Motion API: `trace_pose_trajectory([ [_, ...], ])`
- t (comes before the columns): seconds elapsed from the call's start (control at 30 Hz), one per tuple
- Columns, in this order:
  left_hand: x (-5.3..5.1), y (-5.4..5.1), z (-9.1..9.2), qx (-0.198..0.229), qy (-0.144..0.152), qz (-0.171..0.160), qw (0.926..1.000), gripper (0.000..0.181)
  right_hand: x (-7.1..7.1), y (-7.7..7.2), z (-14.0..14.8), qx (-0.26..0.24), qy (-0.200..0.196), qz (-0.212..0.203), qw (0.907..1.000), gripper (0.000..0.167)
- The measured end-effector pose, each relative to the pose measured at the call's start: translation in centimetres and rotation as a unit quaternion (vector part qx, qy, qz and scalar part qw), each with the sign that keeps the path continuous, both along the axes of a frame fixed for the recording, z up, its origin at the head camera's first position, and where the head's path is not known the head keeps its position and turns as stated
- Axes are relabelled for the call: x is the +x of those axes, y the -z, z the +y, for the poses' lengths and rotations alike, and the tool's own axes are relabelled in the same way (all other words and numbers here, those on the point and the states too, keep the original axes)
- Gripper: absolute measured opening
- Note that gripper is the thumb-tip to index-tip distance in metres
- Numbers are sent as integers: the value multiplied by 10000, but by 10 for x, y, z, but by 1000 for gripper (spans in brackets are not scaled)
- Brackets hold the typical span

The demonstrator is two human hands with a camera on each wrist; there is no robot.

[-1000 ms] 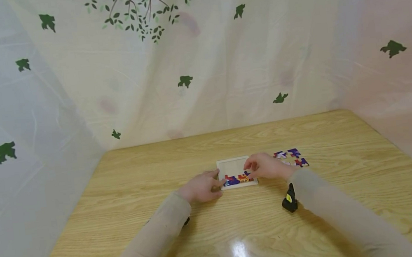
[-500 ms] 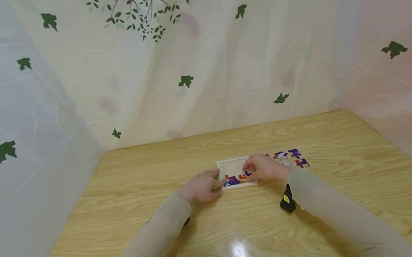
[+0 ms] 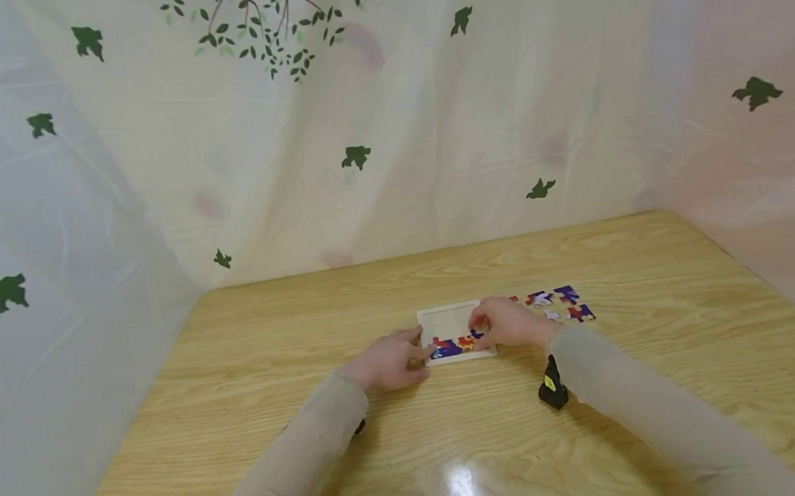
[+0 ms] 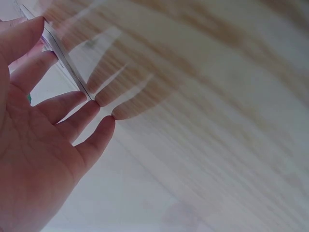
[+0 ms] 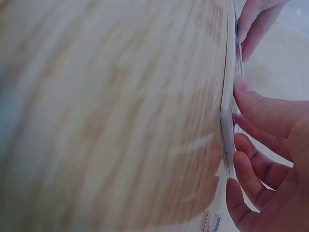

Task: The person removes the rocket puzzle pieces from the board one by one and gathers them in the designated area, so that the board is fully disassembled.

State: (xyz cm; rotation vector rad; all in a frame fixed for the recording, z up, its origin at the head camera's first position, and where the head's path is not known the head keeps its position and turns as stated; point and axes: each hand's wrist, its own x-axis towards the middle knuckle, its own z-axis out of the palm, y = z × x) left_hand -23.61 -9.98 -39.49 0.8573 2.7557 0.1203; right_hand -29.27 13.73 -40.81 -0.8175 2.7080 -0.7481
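A small pale puzzle tray (image 3: 445, 308) lies on the table, with joined purple, red and orange puzzle pieces (image 3: 446, 349) along its near side. My left hand (image 3: 390, 363) steadies the tray from the left; in the left wrist view its fairly straight fingers (image 4: 72, 118) touch the tray's edge. Over the tray's near right corner, my right hand (image 3: 512, 323) pinches a dark purple puzzle piece (image 3: 477, 334) between thumb and forefinger. That hand partly hides the piece. In the right wrist view the thumb (image 5: 263, 111) lies against the tray's top, other fingers loosely bent.
Several loose puzzle pieces (image 3: 567, 295) lie on the wooden table (image 3: 303, 313) right of the tray, some partly behind the right hand. A pale cloth (image 3: 421, 198) with green bird and leaf prints hangs behind the table and at its sides.
My right hand has shifted slightly left at the tray's near right corner, uncovering more of a loose red piece behind it. The left hand stays in place.
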Motion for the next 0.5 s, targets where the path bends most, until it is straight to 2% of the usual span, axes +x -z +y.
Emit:
trace_pose_trajectory([
  [0.3,0,2,0,21,-39,75,10000,45,-1,3,-3,45,177,-85,9998,25],
  [0.5,0,2,1,-29,69,206,9998,45,-2,3,-4,22,235,-148,9996,23],
])
